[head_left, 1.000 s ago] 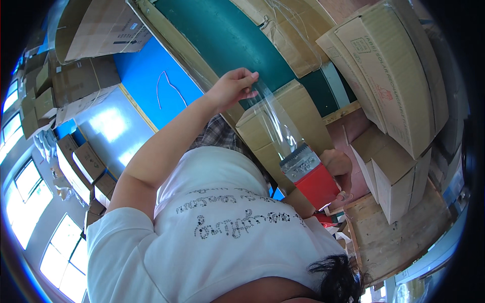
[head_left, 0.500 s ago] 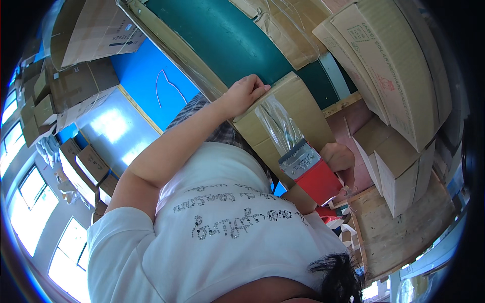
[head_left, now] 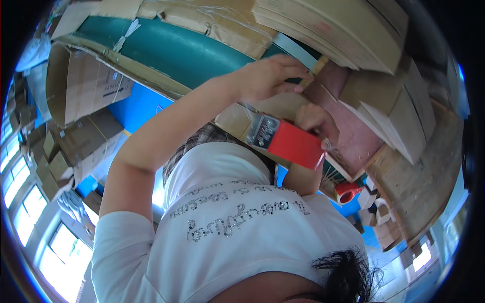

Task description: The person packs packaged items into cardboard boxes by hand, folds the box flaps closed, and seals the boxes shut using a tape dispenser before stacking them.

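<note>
A red tape dispenser [head_left: 295, 145] with a toothed metal cutter is gripped by my right hand [head_left: 317, 121]. It is tilted over a small brown cardboard box [head_left: 231, 120] in front of my body, and the dispenser and my arms hide part of the box. Above the box's far side, my left hand [head_left: 270, 78] is raised, thumb and fingers apart, with nothing visible in it. Its fingers are slightly blurred.
Behind the box runs a green surface [head_left: 177, 55] with flattened cardboard along it. Stacked cartons [head_left: 328, 33] and an open carton [head_left: 399, 118] stand at the right. A red-rimmed tape roll [head_left: 347, 193] lies at the lower right. A large carton [head_left: 93, 86] sits at the left.
My left hand has lifted off the box's edge and moved right. My right hand has moved up and slightly left with the tape dispenser, which has turned. The whole view has also shifted.
</note>
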Motion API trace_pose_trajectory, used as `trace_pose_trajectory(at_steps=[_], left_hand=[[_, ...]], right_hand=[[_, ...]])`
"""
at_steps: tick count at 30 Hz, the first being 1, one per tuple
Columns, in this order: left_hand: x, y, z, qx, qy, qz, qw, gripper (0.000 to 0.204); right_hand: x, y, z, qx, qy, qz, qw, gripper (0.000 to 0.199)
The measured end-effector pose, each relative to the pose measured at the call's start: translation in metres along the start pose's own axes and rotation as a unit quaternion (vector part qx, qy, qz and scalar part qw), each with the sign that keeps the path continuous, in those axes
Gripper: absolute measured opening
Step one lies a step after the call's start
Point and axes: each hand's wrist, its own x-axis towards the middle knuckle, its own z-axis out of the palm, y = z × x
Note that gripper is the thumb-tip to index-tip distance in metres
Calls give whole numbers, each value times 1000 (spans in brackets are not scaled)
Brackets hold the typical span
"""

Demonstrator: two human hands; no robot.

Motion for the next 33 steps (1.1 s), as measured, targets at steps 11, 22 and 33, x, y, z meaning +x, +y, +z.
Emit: trace_pose_trajectory(at_steps=[11,22,33], left_hand=[[23,-20,24,1,-355,-193,915,42],[10,-11,29,39,-334,-160,928,43],[15,-10,-3,-235,-216,-297,900,32]], right_hand=[[6,-92,60,-150,158,400,890,32],[-36,-196,154,-266,370,525,719,45],[-14,-206,149,-237,437,411,764,28]])
